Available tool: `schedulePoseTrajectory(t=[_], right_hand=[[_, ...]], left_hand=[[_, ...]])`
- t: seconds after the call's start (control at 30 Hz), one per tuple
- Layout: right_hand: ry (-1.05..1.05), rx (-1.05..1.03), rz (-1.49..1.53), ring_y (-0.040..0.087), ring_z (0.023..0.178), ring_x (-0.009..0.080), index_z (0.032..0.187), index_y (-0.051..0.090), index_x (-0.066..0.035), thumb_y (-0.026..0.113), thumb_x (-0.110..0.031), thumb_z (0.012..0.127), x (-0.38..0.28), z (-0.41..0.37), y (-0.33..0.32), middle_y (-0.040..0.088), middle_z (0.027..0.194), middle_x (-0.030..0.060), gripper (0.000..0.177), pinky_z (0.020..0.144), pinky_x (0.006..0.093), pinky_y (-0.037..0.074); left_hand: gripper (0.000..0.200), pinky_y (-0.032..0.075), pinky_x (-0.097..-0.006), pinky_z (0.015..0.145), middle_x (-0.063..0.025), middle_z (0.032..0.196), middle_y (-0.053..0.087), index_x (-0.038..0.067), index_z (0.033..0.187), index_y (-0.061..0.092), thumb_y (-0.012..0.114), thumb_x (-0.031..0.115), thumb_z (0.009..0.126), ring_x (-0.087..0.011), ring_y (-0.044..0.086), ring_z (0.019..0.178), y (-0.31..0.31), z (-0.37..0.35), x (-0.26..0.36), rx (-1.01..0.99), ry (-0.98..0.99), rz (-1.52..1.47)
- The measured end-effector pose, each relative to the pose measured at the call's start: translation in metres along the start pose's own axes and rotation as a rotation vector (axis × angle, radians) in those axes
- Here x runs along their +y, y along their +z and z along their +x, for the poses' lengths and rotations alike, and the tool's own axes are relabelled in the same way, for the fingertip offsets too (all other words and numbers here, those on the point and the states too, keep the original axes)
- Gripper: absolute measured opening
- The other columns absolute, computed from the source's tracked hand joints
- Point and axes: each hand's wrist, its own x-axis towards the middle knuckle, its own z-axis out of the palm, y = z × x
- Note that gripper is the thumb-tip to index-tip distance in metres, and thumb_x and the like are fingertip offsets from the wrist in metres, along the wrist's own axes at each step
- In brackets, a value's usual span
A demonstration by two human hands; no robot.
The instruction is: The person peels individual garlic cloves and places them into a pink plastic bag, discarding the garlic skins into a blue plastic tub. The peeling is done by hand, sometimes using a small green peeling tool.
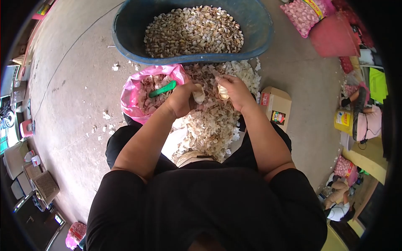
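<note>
— The garlic piece (223,92) sat above the skin pile (209,129), pinched in the right hand (234,90).
— And the left hand (181,99) clenched a green-handled tool (163,89) and another clove (199,94), beside the pink bag (130,94), below the blue tub (125,25).

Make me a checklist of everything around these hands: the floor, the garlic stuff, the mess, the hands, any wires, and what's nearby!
Surface: grey concrete floor, dotted with white flakes.
Job's things: blue tub holding garlic cloves; pink bag with garlic inside.
Clutter: pile of garlic skins between the knees; cardboard box beside it.
Hands: left hand grips a green-handled tool and touches a garlic piece; right hand pinches a clove.
Cables: a thin dark line crosses the floor; wire or crack, cannot tell.
Surroundings: pink sacks at upper right; another person seated at right; baskets at left.
</note>
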Motion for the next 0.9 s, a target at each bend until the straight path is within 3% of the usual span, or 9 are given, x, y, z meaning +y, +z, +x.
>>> schedulePoseTrajectory(t=[0.07,0.17,0.27,0.37,0.5,0.6,0.7,0.8,0.9], right_hand=[[-0.088,0.049,-0.293,0.052,0.054,0.0117,0.085,0.056,-0.002,0.056,-0.02,0.081,0.009,0.008,-0.001,0.057,0.067,0.0054,0.018,0.048,0.0255,0.042],[-0.251,0.02,-0.575,0.051,0.056,0.0093,0.082,0.057,-0.001,0.056,-0.016,0.082,-0.001,-0.006,0.019,0.057,0.067,0.0056,0.015,0.051,0.0242,0.042],[-0.617,-0.037,-0.777,0.048,0.054,0.0071,0.08,0.057,-0.002,0.055,-0.013,0.082,0.014,0.0,0.017,0.056,0.066,0.0041,0.012,0.049,0.0225,0.04],[-0.425,0.017,-0.718,0.046,0.049,0.0057,0.076,0.055,-0.001,0.057,-0.015,0.081,0.013,0.002,0.014,0.053,0.059,0.0031,0.015,0.043,0.0228,0.036],[-0.263,0.006,-0.496,0.044,0.046,0.0056,0.074,0.056,-0.002,0.059,-0.02,0.081,0.006,-0.004,0.023,0.051,0.055,0.0031,0.02,0.042,0.0241,0.036],[-0.168,-0.081,-0.655,0.05,0.052,0.0132,0.085,0.058,0.002,0.057,-0.027,0.081,-0.011,-0.014,0.029,0.058,0.061,0.0101,0.029,0.052,0.03,0.042],[-0.359,-0.047,-0.777,0.049,0.05,0.013,0.086,0.059,0.002,0.056,-0.028,0.082,-0.008,-0.012,0.026,0.057,0.06,0.0106,0.03,0.05,0.0306,0.041],[-0.403,-0.085,-0.792,0.05,0.048,0.0167,0.082,0.059,0.002,0.056,-0.028,0.081,-0.008,-0.017,0.026,0.057,0.06,0.0123,0.03,0.05,0.0312,0.041],[-0.269,-0.128,-0.895,0.051,0.047,0.0201,0.08,0.058,0.001,0.057,-0.027,0.08,-0.01,-0.018,0.025,0.056,0.059,0.0133,0.028,0.05,0.0324,0.041]], left_hand=[[0.024,0.045,-0.0252,0.056,-0.0043,0.079,0.055,0.002,0.102,0.046,0.048,0.013,0.081,-0.0129,0.054,0.071,0.005,-0.006,-0.002,0.061,0.129,0.252],[0.032,0.043,-0.0228,0.054,-0.0034,0.077,0.054,0.001,0.105,0.044,0.055,0.005,0.075,-0.01,0.052,0.066,-0.011,0.007,-0.01,-0.026,0.303,0.754],[0.032,0.041,-0.0213,0.053,-0.0029,0.075,0.054,-0.001,0.102,0.047,0.059,0.009,0.074,-0.0086,0.05,0.061,0.001,-0.008,-0.002,0.131,0.32,1.022],[0.029,0.041,-0.0199,0.052,-0.0034,0.072,0.055,-0.003,0.098,0.052,0.061,0.009,0.072,-0.0081,0.049,0.058,0.003,-0.01,0.005,0.225,0.456,0.976],[0.026,0.041,-0.0202,0.054,-0.0036,0.073,0.057,-0.004,0.096,0.054,0.061,0.007,0.073,-0.0072,0.05,0.061,-0.001,-0.008,0.006,0.246,0.419,0.736],[0.023,0.042,-0.0211,0.055,-0.0032,0.074,0.057,-0.003,0.097,0.054,0.058,0.006,0.076,-0.0075,0.051,0.063,-0.005,0.0,-0.003,0.214,0.537,0.739],[0.021,0.044,-0.0219,0.059,-0.0043,0.075,0.058,-0.002,0.098,0.053,0.054,0.006,0.079,-0.0083,0.052,0.066,0.004,-0.007,-0.002,0.211,0.463,0.705],[0.02,0.044,-0.0218,0.062,-0.0049,0.078,0.058,-0.001,0.098,0.053,0.052,0.007,0.081,-0.0085,0.053,0.07,0.006,-0.007,-0.001,0.304,0.457,0.877],[0.02,0.044,-0.0215,0.064,-0.0047,0.081,0.058,-0.001,0.098,0.053,0.054,0.007,0.08,-0.0082,0.053,0.071,0.004,-0.007,0.002,0.321,0.557,0.824]])
